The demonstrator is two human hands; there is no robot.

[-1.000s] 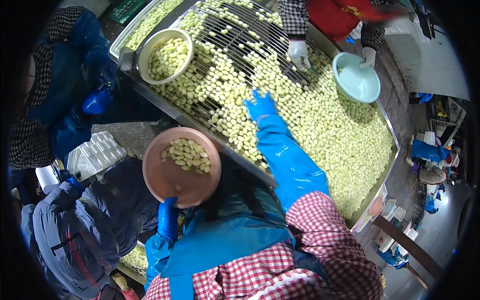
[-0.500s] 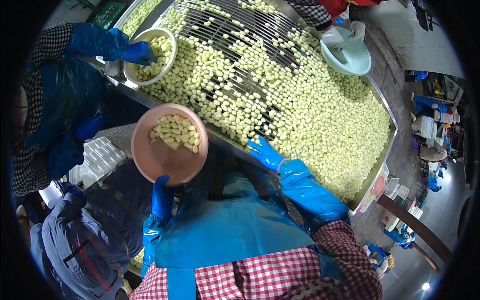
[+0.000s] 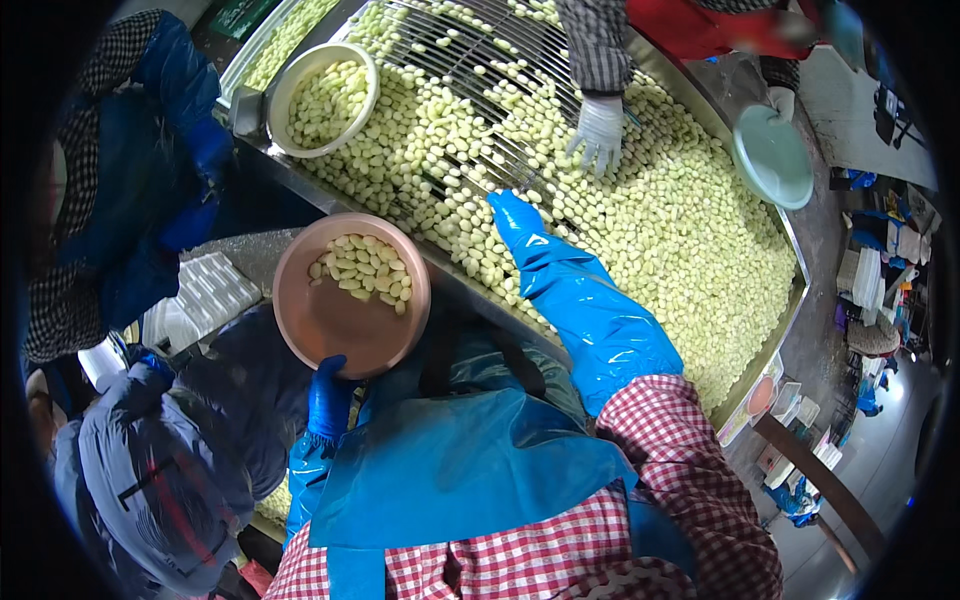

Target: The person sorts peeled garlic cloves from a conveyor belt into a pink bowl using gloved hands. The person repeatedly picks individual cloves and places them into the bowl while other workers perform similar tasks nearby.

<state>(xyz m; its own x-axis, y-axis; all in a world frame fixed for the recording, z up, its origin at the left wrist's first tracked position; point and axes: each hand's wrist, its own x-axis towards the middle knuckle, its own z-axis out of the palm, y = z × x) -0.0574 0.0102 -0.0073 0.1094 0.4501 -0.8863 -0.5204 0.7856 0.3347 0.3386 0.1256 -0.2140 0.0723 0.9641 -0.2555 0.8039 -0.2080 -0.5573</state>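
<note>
My left hand (image 3: 330,385), in a blue glove, grips the near rim of a pink bowl (image 3: 345,325), which holds a small pile of larger pale oval beans. My right hand (image 3: 510,205), also gloved in blue, reaches over the slatted metal grate (image 3: 450,30) and touches the layer of pale green beans (image 3: 700,260) on it; its fingers are bent downward and largely hidden. A co-worker's white-gloved hand (image 3: 598,135) hangs just beyond it, fingers pointing down.
A cream bowl of beans (image 3: 325,105) stands top left. Another person's hand holds a mint bowl (image 3: 772,170) at right. Co-workers (image 3: 130,190) in aprons crowd the left side, by white trays (image 3: 200,300). A metal rim (image 3: 795,285) edges the sorting table.
Since half a second ago, my right hand has moved up and inward over the grate. The left co-worker's hand has left the cream bowl. The white-gloved hand has left the mint bowl, which shifted right.
</note>
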